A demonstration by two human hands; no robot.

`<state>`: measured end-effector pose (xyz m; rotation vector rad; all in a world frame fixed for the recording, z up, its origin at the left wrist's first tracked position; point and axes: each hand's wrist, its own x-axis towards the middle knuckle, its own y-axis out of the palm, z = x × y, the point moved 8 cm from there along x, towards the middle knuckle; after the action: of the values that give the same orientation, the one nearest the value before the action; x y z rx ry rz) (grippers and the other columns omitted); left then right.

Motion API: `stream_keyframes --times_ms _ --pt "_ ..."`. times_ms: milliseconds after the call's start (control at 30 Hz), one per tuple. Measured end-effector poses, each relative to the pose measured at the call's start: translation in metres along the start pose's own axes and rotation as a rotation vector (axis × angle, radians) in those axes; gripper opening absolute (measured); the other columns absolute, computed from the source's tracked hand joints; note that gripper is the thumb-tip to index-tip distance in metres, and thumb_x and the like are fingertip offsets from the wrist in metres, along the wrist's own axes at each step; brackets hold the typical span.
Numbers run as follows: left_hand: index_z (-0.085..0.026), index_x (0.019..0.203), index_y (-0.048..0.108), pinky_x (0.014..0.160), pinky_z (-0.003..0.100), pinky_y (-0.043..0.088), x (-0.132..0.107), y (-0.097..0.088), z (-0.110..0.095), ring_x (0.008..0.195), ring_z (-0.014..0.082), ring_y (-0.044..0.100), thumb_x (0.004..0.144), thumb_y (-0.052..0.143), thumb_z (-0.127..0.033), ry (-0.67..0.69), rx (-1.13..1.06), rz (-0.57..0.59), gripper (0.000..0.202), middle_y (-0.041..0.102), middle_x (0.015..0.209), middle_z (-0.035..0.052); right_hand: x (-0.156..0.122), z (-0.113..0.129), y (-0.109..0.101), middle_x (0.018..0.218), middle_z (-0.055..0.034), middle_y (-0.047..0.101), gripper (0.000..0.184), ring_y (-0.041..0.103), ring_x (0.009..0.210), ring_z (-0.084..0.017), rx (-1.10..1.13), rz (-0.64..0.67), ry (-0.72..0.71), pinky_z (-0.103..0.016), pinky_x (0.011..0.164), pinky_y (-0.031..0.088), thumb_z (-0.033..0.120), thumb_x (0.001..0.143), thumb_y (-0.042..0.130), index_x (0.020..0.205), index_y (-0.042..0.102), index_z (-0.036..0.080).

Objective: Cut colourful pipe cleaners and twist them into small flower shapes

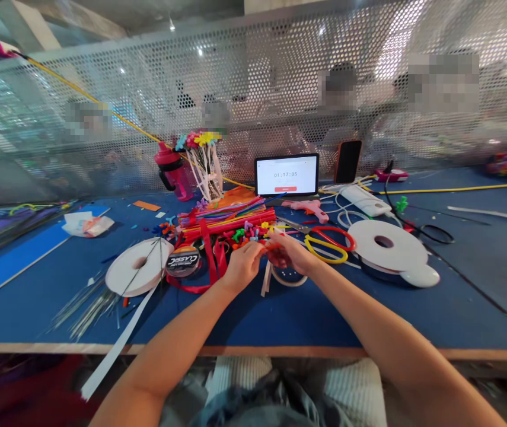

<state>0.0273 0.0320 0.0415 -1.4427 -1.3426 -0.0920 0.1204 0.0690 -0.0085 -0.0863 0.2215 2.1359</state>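
Your left hand (243, 265) and right hand (289, 254) had their fingers closed on a small red piece (274, 252), probably pinching it, though they hid most of it. The scissors (328, 245) lay just beside, and the red ribbon (211, 261) and pipe cleaners (222, 216) further along the bench (306, 320); a careless sweep could snag them.
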Motion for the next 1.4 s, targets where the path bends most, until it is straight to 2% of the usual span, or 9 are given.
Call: stream_keyframes --times_ms 167,333,500,633,733,833,1100,1233,1400 --pt "-0.016 0.09 0.058 0.067 0.024 0.046 -0.006 0.001 -0.012 0.074 0.0144 0.061 0.086 0.04 -0.012 0.294 0.366 0.015 0.019 0.062 0.082 0.006 -0.005 0.009 0.013 0.051 0.0047 0.043 0.032 0.027 0.042 -0.004 0.086 0.129 -0.091 -0.019 0.04 0.016 0.044 0.079 0.058 0.067 0.047 0.016" --pt "-0.017 0.088 0.059 0.064 0.025 0.044 -0.005 -0.003 -0.01 0.071 0.0152 0.06 0.084 0.042 -0.013 0.253 0.37 0.023 0.018 0.062 0.08 0.0064 -0.008 0.016 0.018 0.055 0.0062 0.038 0.029 0.025 0.046 -0.005 0.056 0.202 -0.18 -0.019 0.043 0.018 0.041 0.082 0.054 0.07 0.043 0.017" --pt "-0.017 0.07 0.057 0.055 0.022 0.037 0.004 -0.003 0.014 0.056 0.0109 0.051 0.086 0.045 -0.028 -0.204 -0.232 0.045 0.023 0.056 0.062 0.0025 -0.011 0.035 0.014 0.059 0.0045 0.04 0.023 0.035 0.051 -0.008 -0.281 0.093 -0.453 -0.021 0.048 0.028 0.038 0.088 0.045 0.076 0.044 0.018" --pt "-0.016 0.066 0.051 0.038 0.019 0.017 -0.008 0.035 0.037 0.034 0.0037 0.025 0.079 0.055 -0.041 -0.712 -0.987 0.214 0.029 0.043 0.046 -0.0035 -0.028 0.054 0.018 0.074 -0.0031 0.054 0.017 0.049 0.069 -0.014 -0.939 -0.104 -0.792 -0.028 0.067 0.039 0.023 0.091 0.038 0.079 0.05 0.018" --pt "-0.016 0.065 0.048 0.036 0.019 0.01 -0.014 0.054 0.031 0.032 0.001 0.013 0.073 0.061 -0.04 -0.814 -1.281 0.385 0.029 0.037 0.044 -0.0066 -0.039 0.054 0.03 0.082 -0.0074 0.059 0.023 0.051 0.079 -0.017 -1.33 -0.078 -0.966 -0.031 0.077 0.039 0.016 0.092 0.032 0.086 0.054 0.018" --pt "-0.016 0.066 0.049 0.036 0.019 0.016 -0.01 0.044 0.036 0.033 0.003 0.021 0.078 0.054 -0.042 -0.721 -1.108 0.312 0.03 0.043 0.046 -0.0041 -0.037 0.054 0.024 0.082 -0.0076 0.059 0.023 0.052 0.079 -0.017 -1.323 -0.082 -0.93 -0.032 0.078 0.04 0.024 0.093 0.035 0.085 0.056 0.019" --pt "-0.02 0.084 0.064 0.07 0.025 0.043 0.003 -0.003 0.015 0.078 0.0156 0.058 0.083 0.048 -0.025 -0.026 -0.044 0.13 0.017 0.062 0.084 0.0073 -0.002 0.021 0.008 0.056 0.0031 0.046 0.036 0.041 0.049 -0.009 -0.292 0.113 -0.361 -0.022 0.048 0.033 0.048 0.09 0.038 0.072 0.044 0.018" --pt "-0.017 0.07 0.059 0.051 0.021 0.037 0.002 0.004 0.035 0.054 0.0109 0.051 0.085 0.047 -0.037 -0.325 -0.374 0.119 0.028 0.057 0.062 0.0039 -0.013 0.041 0.008 0.064 0.0008 0.049 0.026 0.044 0.059 -0.011 -0.574 -0.032 -0.614 -0.024 0.058 0.038 0.038 0.092 0.039 0.078 0.048 0.018" --pt "-0.016 0.062 0.05 0.034 0.02 0.012 -0.015 0.051 0.044 0.029 0.0034 0.019 0.075 0.055 -0.048 -0.8 -1.091 0.432 0.036 0.04 0.04 -0.0044 -0.034 0.054 0.022 0.081 -0.0081 0.06 0.025 0.049 0.08 -0.018 -1.224 -0.067 -0.935 -0.035 0.08 0.039 0.023 0.093 0.034 0.087 0.058 0.019"
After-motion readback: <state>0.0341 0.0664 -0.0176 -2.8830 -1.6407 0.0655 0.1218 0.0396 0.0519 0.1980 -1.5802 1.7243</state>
